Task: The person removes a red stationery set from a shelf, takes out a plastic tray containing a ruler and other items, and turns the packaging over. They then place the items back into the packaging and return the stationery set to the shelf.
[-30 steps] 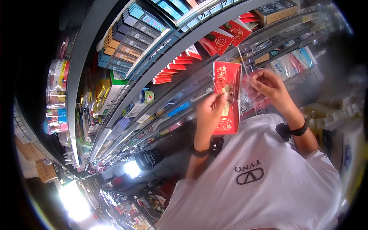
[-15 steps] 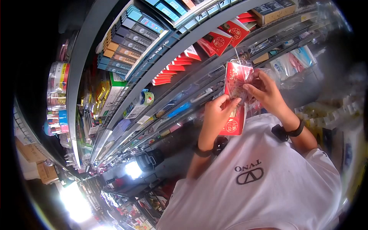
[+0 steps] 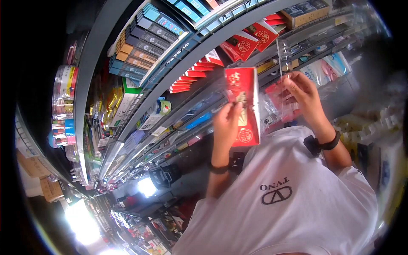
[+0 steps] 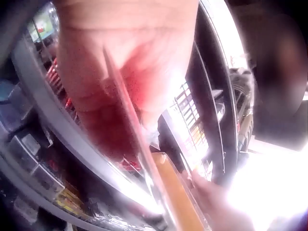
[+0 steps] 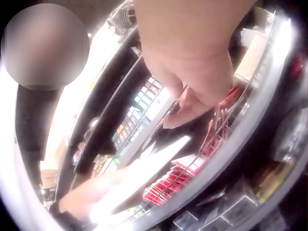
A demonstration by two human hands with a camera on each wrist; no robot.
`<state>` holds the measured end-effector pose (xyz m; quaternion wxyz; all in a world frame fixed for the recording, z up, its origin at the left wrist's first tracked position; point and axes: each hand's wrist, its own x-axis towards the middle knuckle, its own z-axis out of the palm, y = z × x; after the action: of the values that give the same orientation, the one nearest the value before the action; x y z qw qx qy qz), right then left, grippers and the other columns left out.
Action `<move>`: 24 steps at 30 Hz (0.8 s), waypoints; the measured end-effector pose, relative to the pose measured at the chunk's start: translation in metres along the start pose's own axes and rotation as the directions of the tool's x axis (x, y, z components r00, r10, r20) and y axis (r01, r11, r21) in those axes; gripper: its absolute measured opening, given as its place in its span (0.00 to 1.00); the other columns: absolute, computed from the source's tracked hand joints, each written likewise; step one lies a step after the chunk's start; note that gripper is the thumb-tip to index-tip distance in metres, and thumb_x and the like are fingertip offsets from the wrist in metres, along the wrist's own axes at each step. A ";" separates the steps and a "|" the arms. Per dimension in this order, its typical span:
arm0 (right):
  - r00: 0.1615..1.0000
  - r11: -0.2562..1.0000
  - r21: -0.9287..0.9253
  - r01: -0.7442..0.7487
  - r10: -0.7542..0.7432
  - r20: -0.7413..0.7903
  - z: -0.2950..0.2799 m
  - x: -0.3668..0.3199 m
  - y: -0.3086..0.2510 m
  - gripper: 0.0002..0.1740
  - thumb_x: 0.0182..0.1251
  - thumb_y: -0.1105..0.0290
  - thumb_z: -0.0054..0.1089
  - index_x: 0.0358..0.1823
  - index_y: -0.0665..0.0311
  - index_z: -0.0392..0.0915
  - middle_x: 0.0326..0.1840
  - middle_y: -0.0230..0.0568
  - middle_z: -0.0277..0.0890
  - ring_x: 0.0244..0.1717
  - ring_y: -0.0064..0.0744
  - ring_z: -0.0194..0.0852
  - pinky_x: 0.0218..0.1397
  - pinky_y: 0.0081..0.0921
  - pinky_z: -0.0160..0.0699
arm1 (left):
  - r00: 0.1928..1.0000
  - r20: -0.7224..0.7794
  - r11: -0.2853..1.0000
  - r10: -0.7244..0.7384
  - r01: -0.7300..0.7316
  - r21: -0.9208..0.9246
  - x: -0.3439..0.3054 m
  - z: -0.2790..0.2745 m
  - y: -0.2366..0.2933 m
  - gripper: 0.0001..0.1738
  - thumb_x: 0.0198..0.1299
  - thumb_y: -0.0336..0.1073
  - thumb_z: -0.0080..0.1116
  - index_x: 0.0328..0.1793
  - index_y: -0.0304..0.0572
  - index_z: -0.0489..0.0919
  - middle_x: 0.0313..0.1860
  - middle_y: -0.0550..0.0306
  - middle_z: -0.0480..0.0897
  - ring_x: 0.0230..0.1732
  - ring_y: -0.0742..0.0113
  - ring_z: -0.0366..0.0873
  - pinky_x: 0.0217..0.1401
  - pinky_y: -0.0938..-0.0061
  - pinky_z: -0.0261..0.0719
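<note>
My left hand [image 3: 225, 125] pinches a flat red packet [image 3: 245, 135] printed with gold characters and a round emblem, thumb on its front. In the left wrist view the packet [image 4: 129, 108] shows edge-on, running out from between thumb and fingers. To its right, my right hand [image 3: 304, 91] pinches a clear plastic strip [image 3: 284, 55] that stands up above the fingertips. Clear film and something red show below those fingers. In the right wrist view, a pale, glaring side of the packet [image 5: 154, 171] lies below the right hand [image 5: 192, 96], apart from it.
Shelving runs along the front and left. Similar red packets [image 3: 193, 74] stand in a row under a rack of grey, orange and blue boxes [image 3: 140, 46]. A cardboard box [image 3: 306, 15] sits at the upper right. Plastic jars [image 3: 63, 93] stand at far left.
The packet swung right to the right hand half a second ago, then back left, now apart from it. The clear strip now stands upright above the right hand.
</note>
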<state>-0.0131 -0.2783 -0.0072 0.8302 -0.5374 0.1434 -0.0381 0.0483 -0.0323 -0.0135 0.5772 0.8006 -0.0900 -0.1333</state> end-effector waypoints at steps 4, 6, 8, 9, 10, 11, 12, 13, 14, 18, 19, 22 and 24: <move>0.998 0.999 -0.038 -0.011 0.009 -0.065 -0.011 0.002 -0.002 0.19 0.80 0.52 0.53 0.52 0.62 0.76 0.39 0.31 0.80 0.36 0.20 0.78 0.38 0.20 0.79 | 0.994 -0.086 0.995 -0.066 0.059 -0.079 -0.001 -0.016 -0.006 0.17 0.73 0.44 0.60 0.47 0.32 0.83 0.38 0.64 0.84 0.40 0.80 0.76 0.43 0.79 0.74; 0.998 1.000 -0.018 -0.019 0.018 -0.057 -0.014 0.002 -0.001 0.19 0.79 0.52 0.54 0.52 0.62 0.77 0.38 0.31 0.79 0.36 0.19 0.78 0.38 0.19 0.79 | 0.993 -0.084 0.993 -0.078 0.071 -0.090 0.000 -0.023 -0.013 0.18 0.72 0.44 0.61 0.49 0.32 0.83 0.39 0.64 0.84 0.40 0.79 0.77 0.44 0.79 0.75; 0.999 1.000 -0.028 -0.013 0.012 -0.034 -0.018 0.003 0.004 0.19 0.79 0.52 0.55 0.51 0.62 0.77 0.37 0.30 0.79 0.36 0.18 0.78 0.37 0.19 0.79 | 0.993 -0.078 0.991 -0.086 0.078 -0.106 0.001 -0.023 -0.015 0.18 0.72 0.44 0.61 0.50 0.32 0.84 0.39 0.64 0.84 0.40 0.79 0.78 0.44 0.78 0.75; 1.000 0.999 -0.032 -0.010 0.010 -0.018 -0.017 0.003 0.005 0.19 0.78 0.52 0.56 0.51 0.62 0.77 0.37 0.29 0.79 0.37 0.17 0.77 0.37 0.18 0.79 | 0.994 -0.071 0.990 -0.089 0.080 -0.118 0.000 -0.022 -0.013 0.18 0.72 0.44 0.61 0.50 0.32 0.84 0.38 0.63 0.85 0.40 0.79 0.78 0.44 0.78 0.76; 1.000 0.999 -0.040 -0.004 0.004 -0.006 -0.015 0.003 0.005 0.18 0.78 0.55 0.57 0.51 0.63 0.78 0.37 0.30 0.78 0.35 0.17 0.77 0.38 0.20 0.82 | 0.994 -0.068 0.988 -0.091 0.082 -0.128 -0.001 -0.021 -0.012 0.18 0.72 0.44 0.62 0.50 0.32 0.84 0.38 0.63 0.85 0.39 0.79 0.78 0.44 0.78 0.76; 1.000 0.999 -0.046 0.003 -0.002 0.008 -0.011 0.002 0.003 0.17 0.77 0.57 0.59 0.51 0.65 0.78 0.37 0.30 0.78 0.33 0.16 0.77 0.39 0.21 0.84 | 0.995 -0.071 0.996 -0.076 0.073 -0.049 0.000 -0.020 -0.013 0.18 0.71 0.44 0.62 0.50 0.33 0.84 0.37 0.62 0.85 0.39 0.79 0.78 0.44 0.78 0.76; 1.000 0.999 -0.053 0.008 -0.007 0.022 -0.006 0.001 0.001 0.16 0.77 0.59 0.60 0.51 0.66 0.78 0.37 0.30 0.77 0.32 0.16 0.77 0.40 0.22 0.87 | 0.995 -0.073 0.997 -0.063 0.065 0.031 0.001 -0.016 -0.013 0.18 0.71 0.44 0.62 0.49 0.33 0.84 0.35 0.61 0.85 0.38 0.79 0.78 0.43 0.78 0.76; 0.997 0.998 -0.065 -0.025 0.030 0.065 -0.002 0.000 -0.001 0.15 0.76 0.61 0.62 0.51 0.67 0.78 0.37 0.30 0.77 0.32 0.16 0.77 0.41 0.22 0.87 | 0.996 -0.069 0.997 -0.061 0.064 0.041 0.002 -0.010 -0.011 0.19 0.70 0.45 0.63 0.47 0.33 0.84 0.33 0.61 0.83 0.37 0.79 0.77 0.42 0.79 0.75; 0.992 0.995 -0.080 -0.059 0.067 0.104 0.001 -0.001 -0.003 0.14 0.74 0.63 0.63 0.51 0.67 0.78 0.37 0.30 0.78 0.33 0.16 0.77 0.41 0.22 0.87 | 0.998 -0.026 0.998 -0.048 0.049 0.038 0.002 -0.004 -0.007 0.19 0.70 0.45 0.63 0.46 0.32 0.84 0.30 0.62 0.82 0.34 0.80 0.74 0.38 0.78 0.73; 0.989 0.980 -0.200 0.008 0.021 0.144 0.016 -0.002 0.006 0.13 0.69 0.71 0.68 0.50 0.67 0.77 0.36 0.30 0.79 0.36 0.15 0.79 0.44 0.22 0.87 | 0.995 0.102 0.990 0.011 -0.025 0.140 0.003 0.019 0.007 0.18 0.68 0.44 0.65 0.43 0.31 0.82 0.24 0.55 0.78 0.28 0.79 0.68 0.32 0.75 0.70; 0.988 0.983 -0.163 0.081 -0.058 0.141 0.020 -0.003 0.010 0.13 0.67 0.73 0.70 0.47 0.68 0.75 0.35 0.31 0.80 0.38 0.18 0.81 0.41 0.22 0.85 | 0.991 0.131 0.992 0.031 -0.046 0.118 0.004 0.023 0.007 0.18 0.68 0.43 0.65 0.43 0.31 0.82 0.24 0.53 0.78 0.28 0.79 0.68 0.32 0.75 0.70; 0.971 0.902 -0.363 0.234 -0.200 0.129 0.017 0.001 0.021 0.14 0.67 0.73 0.71 0.43 0.69 0.73 0.34 0.34 0.79 0.37 0.19 0.81 0.37 0.22 0.81 | 0.984 0.166 0.991 0.069 -0.086 0.099 0.002 0.029 0.011 0.18 0.66 0.43 0.67 0.42 0.32 0.81 0.25 0.48 0.78 0.27 0.77 0.68 0.31 0.73 0.71; 0.978 0.930 -0.307 0.203 -0.179 0.103 0.018 0.000 0.019 0.14 0.66 0.72 0.72 0.42 0.69 0.72 0.33 0.35 0.79 0.35 0.19 0.79 0.36 0.22 0.78 | 0.978 0.200 0.991 0.052 -0.075 0.112 0.003 0.029 0.010 0.17 0.65 0.42 0.68 0.42 0.32 0.81 0.25 0.49 0.79 0.26 0.75 0.69 0.31 0.71 0.72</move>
<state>-0.0099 -0.2545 -0.0171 0.7306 -0.6756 0.0642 -0.0755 0.0420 -0.0620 -0.0127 0.5205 0.8133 -0.1800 -0.1877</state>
